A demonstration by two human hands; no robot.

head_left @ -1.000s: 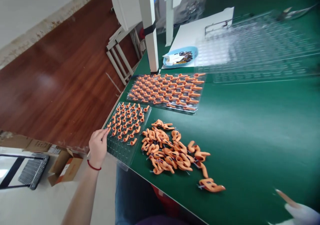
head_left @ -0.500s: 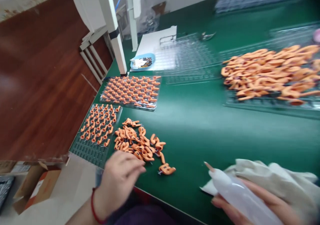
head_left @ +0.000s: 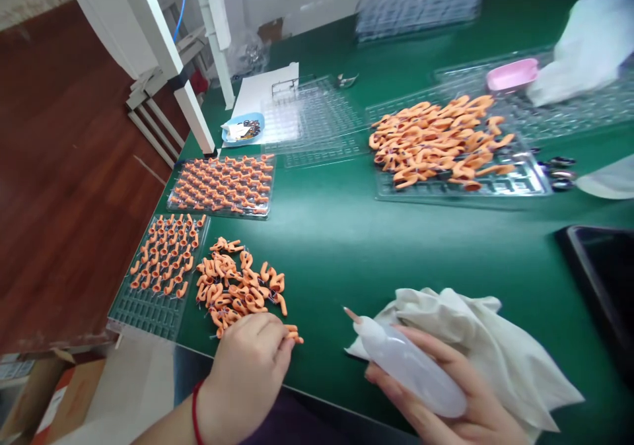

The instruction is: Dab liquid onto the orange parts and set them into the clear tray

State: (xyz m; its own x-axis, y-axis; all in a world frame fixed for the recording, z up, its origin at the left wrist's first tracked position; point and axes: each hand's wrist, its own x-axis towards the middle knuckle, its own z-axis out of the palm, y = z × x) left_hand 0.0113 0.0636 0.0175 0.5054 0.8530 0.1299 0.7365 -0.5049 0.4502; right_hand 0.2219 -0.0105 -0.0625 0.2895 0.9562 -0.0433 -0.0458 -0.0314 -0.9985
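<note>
Left hand point(head_left: 247, 372) fingers pinching an orange clip point(head_left: 293, 333) beside the pile point(head_left: 238, 288), right hand point(head_left: 446, 399) fingers wrapped around a squeeze bottle point(head_left: 406, 366) and cloth point(head_left: 495, 346), green counter point(head_left: 347, 234)

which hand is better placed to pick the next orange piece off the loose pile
Left. The left hand already rests at the near edge of the loose orange pile, fingers on a piece. The right hand is full, holding a squeeze bottle and cloth.

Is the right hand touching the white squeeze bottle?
Touching. The head view shows the right hand wrapped under the squeeze bottle, fingers against its side.
</note>
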